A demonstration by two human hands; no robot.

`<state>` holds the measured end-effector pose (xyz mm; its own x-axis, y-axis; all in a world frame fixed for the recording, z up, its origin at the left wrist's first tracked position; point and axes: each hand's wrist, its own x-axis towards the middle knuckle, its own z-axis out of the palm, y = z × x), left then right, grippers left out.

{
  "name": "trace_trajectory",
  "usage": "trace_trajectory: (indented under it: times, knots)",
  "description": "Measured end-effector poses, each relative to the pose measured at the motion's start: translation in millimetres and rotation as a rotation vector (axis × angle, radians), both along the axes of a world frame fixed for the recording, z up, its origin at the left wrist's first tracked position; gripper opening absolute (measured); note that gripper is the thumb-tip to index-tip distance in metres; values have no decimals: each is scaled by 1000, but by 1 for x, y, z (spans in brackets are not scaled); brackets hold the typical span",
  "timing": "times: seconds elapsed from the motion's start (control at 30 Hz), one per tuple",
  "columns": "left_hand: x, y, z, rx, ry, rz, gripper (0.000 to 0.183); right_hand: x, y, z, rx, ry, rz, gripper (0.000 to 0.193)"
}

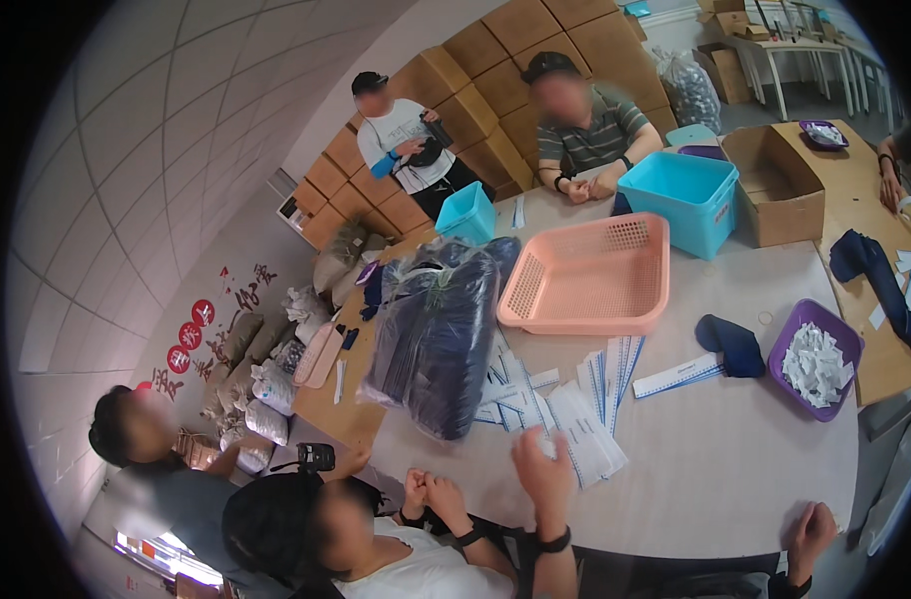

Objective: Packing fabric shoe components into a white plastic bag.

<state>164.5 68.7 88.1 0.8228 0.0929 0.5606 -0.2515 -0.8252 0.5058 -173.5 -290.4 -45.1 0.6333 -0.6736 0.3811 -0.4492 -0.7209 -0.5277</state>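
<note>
My left hand (541, 469) is raised over the near edge of the table, fingers loosely bent and apart, holding nothing that shows. It is nearest to a fanned pile of white paper strips with blue markings (587, 439). At the near right edge rests my right hand (811, 532), its fingers curled closed; nothing shows in it. Beyond the strips sits a peach plastic basket (585, 321). Left of it lies a clear plastic bag packed with dark navy cloth goods (426, 344). A folded navy cloth piece (732, 345) touches more strips at the right.
A purple tray of small white tags (818, 357) stands at the right. Farther back are a turquoise bin (680, 205), a smaller turquoise bin (465, 214) and an open cardboard box (783, 190). Several people surround the table, one close at my left with hands together (438, 494).
</note>
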Motion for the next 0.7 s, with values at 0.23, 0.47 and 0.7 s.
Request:
trace_trajectory:
  times: [0.23, 0.47, 0.7]
  knots:
    - [134, 89, 24, 76, -260, 738, 52, 11, 3, 8, -7, 39, 23, 30]
    - [267, 41, 103, 401, -414, -18, 56, 13, 11, 17, -50, -24, -61, 32]
    - [326, 138, 51, 280, 540, 205, 46, 59, 35, 47, -127, -26, -75, 35]
